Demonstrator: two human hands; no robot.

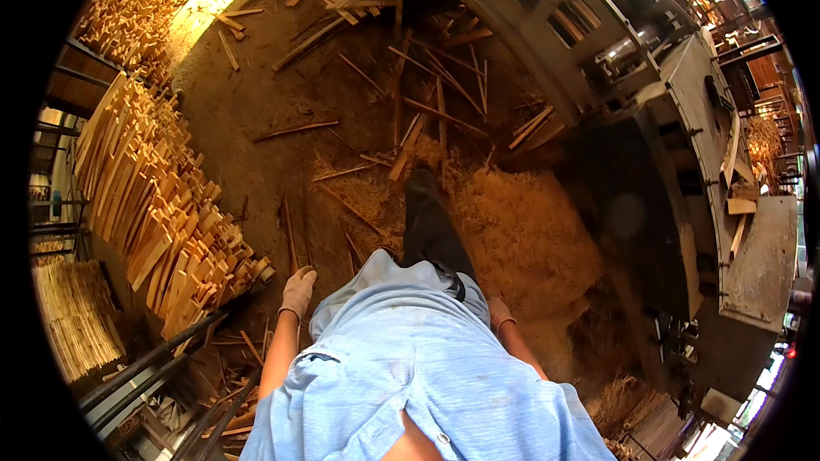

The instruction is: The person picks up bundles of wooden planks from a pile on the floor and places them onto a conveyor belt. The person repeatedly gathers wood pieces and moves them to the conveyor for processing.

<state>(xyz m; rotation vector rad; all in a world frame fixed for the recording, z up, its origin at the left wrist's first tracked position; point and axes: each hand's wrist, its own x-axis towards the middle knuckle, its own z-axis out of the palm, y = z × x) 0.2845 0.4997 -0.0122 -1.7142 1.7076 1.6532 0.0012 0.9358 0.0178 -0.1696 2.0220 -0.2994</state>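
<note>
My left hand (298,292), in a pale work glove, hangs beside my left hip. Its fingers point loosely forward, and nothing shows in it. On the other side, my right hand (500,313) hangs close to my hip, also gloved. My blue shirt hides part of that hand, so its fingers cannot be made out. Nearest to my left hand is a long stack of cut wooden strips (162,205). To the right of my leg lies a heap of sawdust (521,230). One dark trouser leg (427,222) is stretched forward over the dirt floor.
Loose wood strips (444,107) litter the floor ahead. A large metal woodworking machine (598,26) curves along the right, with a flat metal plate (760,265) at its side. Dark metal rails (154,367) run at the lower left, near a bundle of pale strips (77,316).
</note>
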